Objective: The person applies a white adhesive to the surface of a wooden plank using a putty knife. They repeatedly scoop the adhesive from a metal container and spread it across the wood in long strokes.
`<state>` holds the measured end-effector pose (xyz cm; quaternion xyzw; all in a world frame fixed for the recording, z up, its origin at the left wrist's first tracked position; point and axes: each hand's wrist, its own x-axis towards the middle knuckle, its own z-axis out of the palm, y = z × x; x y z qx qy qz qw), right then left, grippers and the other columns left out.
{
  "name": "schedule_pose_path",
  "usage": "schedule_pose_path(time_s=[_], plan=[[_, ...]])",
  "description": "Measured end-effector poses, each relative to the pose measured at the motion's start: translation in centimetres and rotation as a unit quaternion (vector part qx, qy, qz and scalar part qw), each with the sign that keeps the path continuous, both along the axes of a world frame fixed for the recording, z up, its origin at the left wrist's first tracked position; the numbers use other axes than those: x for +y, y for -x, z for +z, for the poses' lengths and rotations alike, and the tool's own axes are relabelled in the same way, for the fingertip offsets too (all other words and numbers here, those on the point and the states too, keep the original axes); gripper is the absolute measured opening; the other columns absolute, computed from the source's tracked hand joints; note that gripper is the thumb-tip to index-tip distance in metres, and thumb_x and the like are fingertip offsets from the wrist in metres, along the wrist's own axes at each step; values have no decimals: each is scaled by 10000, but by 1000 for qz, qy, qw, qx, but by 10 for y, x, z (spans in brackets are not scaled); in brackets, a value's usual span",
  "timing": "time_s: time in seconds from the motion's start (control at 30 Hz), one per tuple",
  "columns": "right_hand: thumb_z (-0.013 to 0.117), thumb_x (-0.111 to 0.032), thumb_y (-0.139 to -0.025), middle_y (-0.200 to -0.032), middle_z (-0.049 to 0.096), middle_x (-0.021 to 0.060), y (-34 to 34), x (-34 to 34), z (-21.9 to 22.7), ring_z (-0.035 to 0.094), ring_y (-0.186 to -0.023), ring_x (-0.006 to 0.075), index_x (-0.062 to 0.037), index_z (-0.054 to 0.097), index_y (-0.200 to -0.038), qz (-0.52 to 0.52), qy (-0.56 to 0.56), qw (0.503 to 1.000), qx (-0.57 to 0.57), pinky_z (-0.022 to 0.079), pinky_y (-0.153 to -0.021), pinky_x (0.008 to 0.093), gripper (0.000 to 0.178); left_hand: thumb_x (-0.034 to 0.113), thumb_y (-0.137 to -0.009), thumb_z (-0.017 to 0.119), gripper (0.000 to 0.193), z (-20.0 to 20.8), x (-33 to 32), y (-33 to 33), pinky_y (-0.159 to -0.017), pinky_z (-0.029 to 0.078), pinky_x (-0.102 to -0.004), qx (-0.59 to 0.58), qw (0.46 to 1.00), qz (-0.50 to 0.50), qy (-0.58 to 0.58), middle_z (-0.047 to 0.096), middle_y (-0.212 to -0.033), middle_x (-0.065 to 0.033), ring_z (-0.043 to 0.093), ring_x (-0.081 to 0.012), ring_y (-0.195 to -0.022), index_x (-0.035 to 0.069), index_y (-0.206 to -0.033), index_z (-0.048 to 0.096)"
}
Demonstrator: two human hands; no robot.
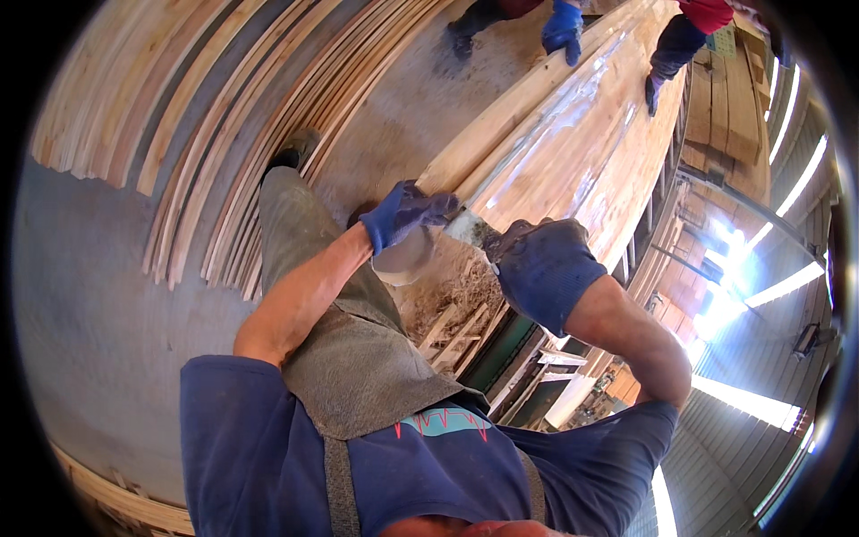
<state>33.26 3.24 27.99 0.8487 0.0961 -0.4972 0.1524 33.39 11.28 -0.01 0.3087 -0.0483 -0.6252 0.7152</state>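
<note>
My left hand (407,215), in a blue and dark glove, closes on the near end of a long pale wooden board (483,134) that stands up along the left side of the work. Beside it lies a wide row of boards (599,152), streaked with wet, whitish glue. My right hand (548,268), also gloved, is closed around a flat-bladed scraper (467,228); its pale blade is at the boards' near end, and the handle is mostly hidden. Below my left hand sits a light round bucket (404,259), partly covered.
Across the boards, a co-worker's blue-gloved hand (562,31) and dark-gloved hand (653,94) touch the far part. Long wooden strips (259,125) lie on the floor at left. Shavings (461,286) and offcuts are below. Stacked planks (729,107) stand at right.
</note>
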Motion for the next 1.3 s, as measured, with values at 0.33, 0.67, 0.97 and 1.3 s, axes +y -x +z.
schedule_pose_path(time_s=[0.33, 0.67, 0.97, 1.3], plan=[[649, -257, -872, -867, 696, 72, 26, -92, 42, 688, -718, 281, -198, 720, -1048, -164, 115, 923, -328, 549, -665, 387, 198, 236, -882, 735, 469, 5, -2, -5, -772, 544, -299, -25, 999, -9, -33, 698, -1026, -128, 677, -169, -884, -28, -1233, 572], [649, -137, -844, -910, 679, 80, 8, -175, -2, 665, -790, 294, -209, 711, -1056, -184, -59, 928, -319, 552, -732, 363, 232, 321, -904, 667, 406, 19, 2, -11, -633, 512, -253, 3, 996, 23, -84, 669, -954, -78, 665, -141, -765, -12, -1129, 614], [583, -212, -846, -975, 695, 94, -42, -208, 1, 683, -876, 299, -200, 704, -1014, -148, 117, 967, -173, 547, -773, 411, 206, 314, -917, 642, 349, 22, 2, -17, -565, 464, -233, 31, 990, 4, -134, 613, -770, -2, 607, -78, -678, 6, -1079, 633], [527, -333, -940, -1013, 711, 74, 18, -308, 13, 675, -912, 289, -238, 687, -1131, -351, 179, 860, -325, 532, -787, 417, 267, 301, -938, 635, 273, -14, 5, -15, -561, 471, -275, 47, 984, -89, -146, 598, -836, -10, 585, -119, -699, 40, -1019, 629]])
